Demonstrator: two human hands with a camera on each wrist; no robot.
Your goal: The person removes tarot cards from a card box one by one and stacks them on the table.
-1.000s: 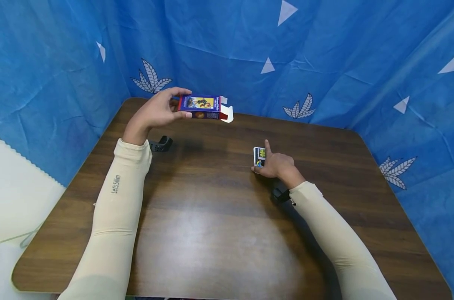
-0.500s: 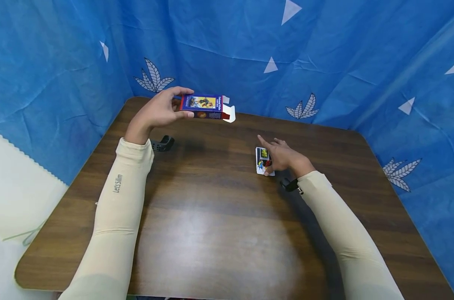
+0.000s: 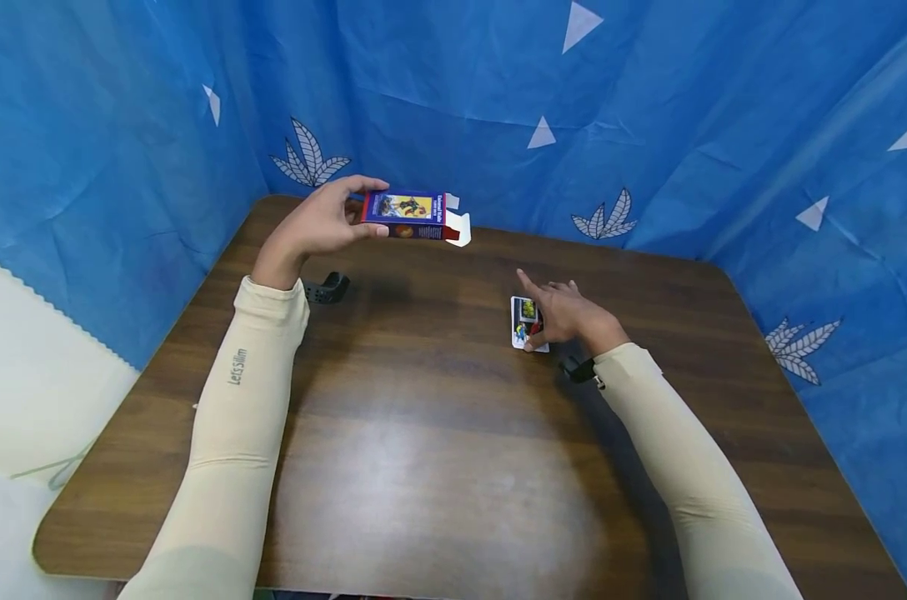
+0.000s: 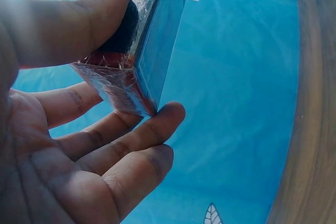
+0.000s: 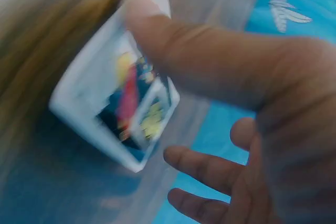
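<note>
1. The cards (image 3: 524, 312) lie picture side up, just right of the middle of the frame, on the table (image 3: 408, 400).
2. The box (image 3: 401, 206) is held above the table in the upper middle, its flaps (image 3: 458, 229) spread at the right end. Gripping the opposite end probably keeps that opening unobstructed.
3. The left hand (image 3: 314, 221) pinches the box between thumb and fingertips – thumb on one side, fingertips opposite – with the palm away from it.
4. The right hand (image 3: 568, 315) is spread – thumb touching the cards, other fingers extended and apart – perhaps to steady them.
5. Behind the table, a blue curtain (image 3: 453, 100) fills the upper frame.
</note>
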